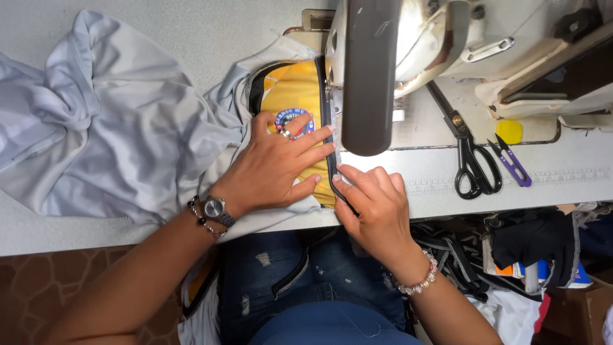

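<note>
Flat grip noted: left hand (pixel 278 167) lies spread, palm down, on the yellow fabric panel (pixel 295 96) with its round badge (pixel 292 121), near the worktop's (pixel 159 32) front edge. Right hand (pixel 373 204) presses its fingertips together on the black edging strip (pixel 327 121) just before the sewing machine (pixel 383 57). Panel judged light, soft and limp, prone to shifting; best held flat close beside the seam. Scissors (pixel 472 160) and purple thread snips (pixel 511 163) lie to the right.
</note>
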